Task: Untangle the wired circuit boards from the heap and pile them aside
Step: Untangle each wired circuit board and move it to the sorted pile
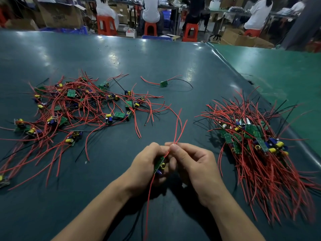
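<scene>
A tangled heap (74, 108) of small green circuit boards with red and black wires spreads over the left of the table. A tidier pile (253, 141) of the same boards lies at the right, wires trailing toward me. In the middle, low over the table, my left hand (147, 164) grips one green circuit board (159, 162) with a yellow and blue part. My right hand (192, 166) pinches that board's red wires (178, 129) just above the board, and they fan upward. Another red wire hangs down between my forearms.
A single board (163, 83) with red and black wires lies alone at the far centre. The dark green table mat (156, 58) ends at a raised seam on the right. Beyond the far edge sit people on red stools (106, 25) among cardboard boxes.
</scene>
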Demonstrator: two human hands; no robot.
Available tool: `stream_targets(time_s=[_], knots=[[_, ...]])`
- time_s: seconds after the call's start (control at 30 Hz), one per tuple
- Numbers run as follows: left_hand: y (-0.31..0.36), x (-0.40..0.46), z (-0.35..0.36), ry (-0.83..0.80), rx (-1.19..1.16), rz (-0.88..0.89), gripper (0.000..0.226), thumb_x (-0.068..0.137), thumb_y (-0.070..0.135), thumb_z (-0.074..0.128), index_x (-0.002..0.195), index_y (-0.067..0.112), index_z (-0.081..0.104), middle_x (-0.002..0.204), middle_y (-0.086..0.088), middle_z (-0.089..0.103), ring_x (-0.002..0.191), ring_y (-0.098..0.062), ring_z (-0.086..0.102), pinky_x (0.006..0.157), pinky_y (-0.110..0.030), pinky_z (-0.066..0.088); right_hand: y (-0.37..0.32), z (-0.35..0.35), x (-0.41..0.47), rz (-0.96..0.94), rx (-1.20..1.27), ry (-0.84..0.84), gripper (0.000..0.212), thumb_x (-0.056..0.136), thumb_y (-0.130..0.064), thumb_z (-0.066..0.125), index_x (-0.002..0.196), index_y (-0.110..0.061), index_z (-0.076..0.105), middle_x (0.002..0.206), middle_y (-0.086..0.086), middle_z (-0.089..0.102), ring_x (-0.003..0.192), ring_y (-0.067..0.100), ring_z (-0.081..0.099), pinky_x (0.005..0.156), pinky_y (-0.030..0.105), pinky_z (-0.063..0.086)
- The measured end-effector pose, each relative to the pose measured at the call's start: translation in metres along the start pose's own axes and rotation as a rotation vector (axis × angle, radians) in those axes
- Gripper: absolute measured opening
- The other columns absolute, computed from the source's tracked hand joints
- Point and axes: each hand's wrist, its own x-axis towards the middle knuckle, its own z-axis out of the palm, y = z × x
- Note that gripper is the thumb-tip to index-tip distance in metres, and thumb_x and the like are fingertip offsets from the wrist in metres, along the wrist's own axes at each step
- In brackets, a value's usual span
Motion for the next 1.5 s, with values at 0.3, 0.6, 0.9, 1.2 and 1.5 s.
stream_targets(time_s=[0.3,0.6,0.9,1.2,1.5], knots=[[0.0,-0.004,0.001,-0.007,0.115,0.109,0.033,0.095,0.037,0.054,0.078,0.015,0.072,0.064,-0.004,0.058,0.042,-0.01,0.044,0.036,-0.016,0.029,-0.001,-0.006,0.004,0.127,0.159,0.134,0.02,0.074,-0.029,0.069,0.084,-0.013,0.077,0.046,0.0,0.047,0.037,0.013,0.045,0.043,0.019,0.034],[0.005,-0.009,-0.004,-0.039,0.31,0.127,0.041,0.087,0.04,0.053,0.056,0.017,0.066,0.046,-0.001,0.05,0.045,-0.021,0.034,0.046,-0.032,0.019,-0.005,-0.011,0.007,-0.031,0.116,0.33,0.017,0.084,-0.021,0.067,0.076,-0.01,0.076,0.044,-0.002,0.028,0.033,0.008,0.019,0.037,0.014,0.019],[0.012,-0.013,-0.02,-0.303,-0.19,0.117,0.031,0.08,0.036,0.067,0.062,0.01,0.068,0.048,-0.001,0.045,0.034,-0.011,0.025,0.037,-0.014,0.02,-0.008,-0.02,0.011,-0.161,0.213,0.58,0.031,0.1,-0.027,0.051,0.074,-0.015,0.062,0.05,-0.005,0.042,0.034,0.007,0.03,0.037,0.014,0.024],[0.006,-0.005,-0.01,0.113,0.015,0.2,0.038,0.085,0.038,0.058,0.108,0.013,0.075,0.107,-0.016,0.07,0.091,-0.023,0.07,0.072,-0.03,0.058,-0.003,0.007,-0.007,-0.037,-0.128,-0.158,0.015,0.084,-0.026,0.067,0.086,-0.012,0.069,0.061,-0.002,0.065,0.041,0.0,0.052,0.041,0.009,0.038],[0.002,0.005,-0.022,0.606,0.298,0.559,0.027,0.093,0.039,0.055,0.096,0.021,0.074,0.081,0.002,0.07,0.063,-0.02,0.049,0.053,-0.032,0.044,-0.009,0.005,-0.004,-0.372,-0.161,0.322,0.007,0.085,-0.021,0.068,0.089,-0.018,0.072,0.059,-0.003,0.06,0.043,0.009,0.05,0.04,0.022,0.043]])
